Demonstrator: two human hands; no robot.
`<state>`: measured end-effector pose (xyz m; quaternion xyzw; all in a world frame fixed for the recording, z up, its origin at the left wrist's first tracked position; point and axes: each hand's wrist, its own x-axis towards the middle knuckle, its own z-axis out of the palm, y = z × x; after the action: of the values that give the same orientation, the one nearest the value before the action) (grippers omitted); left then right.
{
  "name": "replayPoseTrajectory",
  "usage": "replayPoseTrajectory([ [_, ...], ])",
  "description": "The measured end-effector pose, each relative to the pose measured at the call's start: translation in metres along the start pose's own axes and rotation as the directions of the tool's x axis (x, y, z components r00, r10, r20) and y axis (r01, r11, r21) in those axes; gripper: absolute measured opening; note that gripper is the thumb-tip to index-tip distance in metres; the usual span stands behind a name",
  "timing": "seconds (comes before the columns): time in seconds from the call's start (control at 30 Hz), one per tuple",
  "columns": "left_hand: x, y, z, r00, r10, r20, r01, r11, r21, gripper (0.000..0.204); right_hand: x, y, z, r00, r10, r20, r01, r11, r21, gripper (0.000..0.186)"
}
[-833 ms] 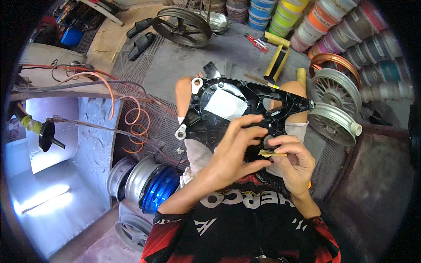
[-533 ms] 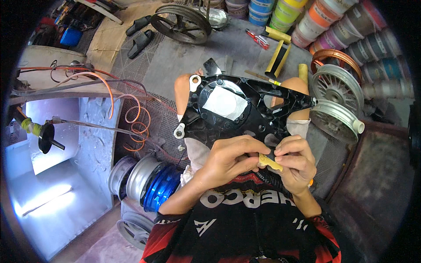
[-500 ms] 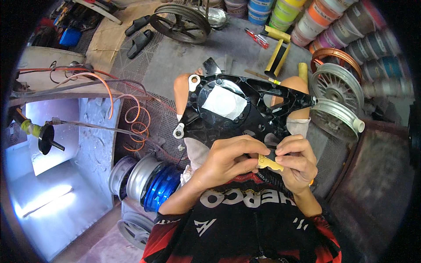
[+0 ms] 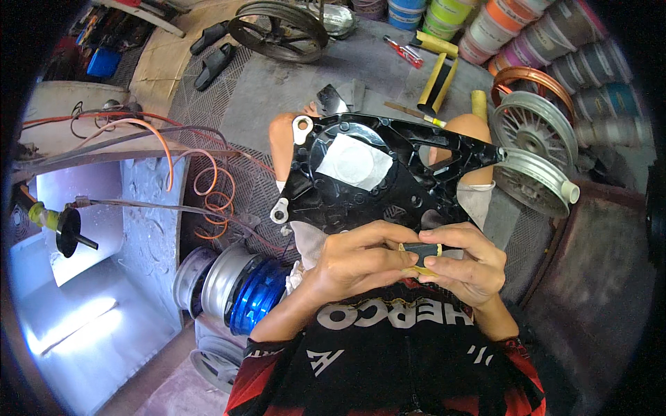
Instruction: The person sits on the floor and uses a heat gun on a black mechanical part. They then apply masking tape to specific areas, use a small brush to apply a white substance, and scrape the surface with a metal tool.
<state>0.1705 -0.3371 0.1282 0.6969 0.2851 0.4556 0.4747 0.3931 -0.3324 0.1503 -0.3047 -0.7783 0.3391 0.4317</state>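
In front of my chest, my left hand (image 4: 361,256) and my right hand (image 4: 473,262) pinch a small folded piece of sandpaper (image 4: 421,252) between fingers and thumbs. Its dark grit side faces up, with yellow backing showing at the edges. Across my lap rests a large glossy black cast metal part (image 4: 333,197), roughly triangular, just beyond my hands. Bare metal shows at its two left mounting eyes. A white paper square (image 4: 354,161) lies on its round recess.
Curled yellow-backed sandpaper (image 4: 438,84) and red-handled pliers (image 4: 404,52) lie on the floor ahead. Wheel rims (image 4: 534,135) stand at right, below stacked tubs (image 4: 510,21). At left are a blue rim (image 4: 258,301), a coiled orange hose (image 4: 216,201) and a spray gun (image 4: 66,229).
The sandpaper has been turned between my fingers, so its dark side now shows where the yellow backing faced up. Both hands still hold it. The view has shifted slightly.
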Motion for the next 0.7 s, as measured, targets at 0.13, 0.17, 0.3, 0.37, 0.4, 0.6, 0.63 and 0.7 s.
replayPoseTrajectory([
  [0.13,0.002,0.003,-0.001,0.999,0.036,-0.023,-0.033,0.992,0.121,0.026,0.001,0.006,0.018,0.982,0.027,-0.188,0.000,0.990,0.142,0.039],
  [0.17,0.001,0.001,0.001,0.998,0.032,-0.062,-0.025,0.994,0.104,0.027,0.000,0.005,0.018,0.987,0.050,-0.153,-0.030,0.991,0.133,0.039],
  [0.3,-0.001,0.008,0.003,0.979,-0.103,-0.177,0.122,0.988,0.098,0.019,0.008,0.001,0.016,0.994,0.095,-0.046,-0.092,0.993,0.068,0.034],
  [0.37,-0.001,0.012,-0.001,0.974,-0.160,-0.162,0.187,0.968,0.170,0.018,0.017,0.003,0.012,0.998,0.014,0.063,-0.011,0.999,-0.049,0.031],
  [0.4,-0.002,0.015,-0.003,0.972,-0.181,-0.152,0.209,0.958,0.197,0.018,0.022,0.002,0.013,0.997,0.029,0.072,-0.026,0.999,-0.046,0.030],
  [0.6,-0.007,0.020,-0.012,0.976,-0.133,-0.173,0.176,0.948,0.264,0.039,0.042,0.008,0.010,0.974,0.052,0.219,-0.052,0.999,-0.004,0.033],
  [0.63,-0.009,0.022,-0.010,0.956,-0.176,-0.233,0.231,0.944,0.234,0.041,0.047,0.010,0.010,0.970,0.036,0.242,-0.042,0.999,0.021,0.032],
  [0.7,-0.007,0.026,-0.015,0.928,-0.228,-0.294,0.287,0.941,0.177,0.045,0.058,0.016,0.009,0.957,0.002,0.289,-0.024,0.997,0.073,0.030],
])
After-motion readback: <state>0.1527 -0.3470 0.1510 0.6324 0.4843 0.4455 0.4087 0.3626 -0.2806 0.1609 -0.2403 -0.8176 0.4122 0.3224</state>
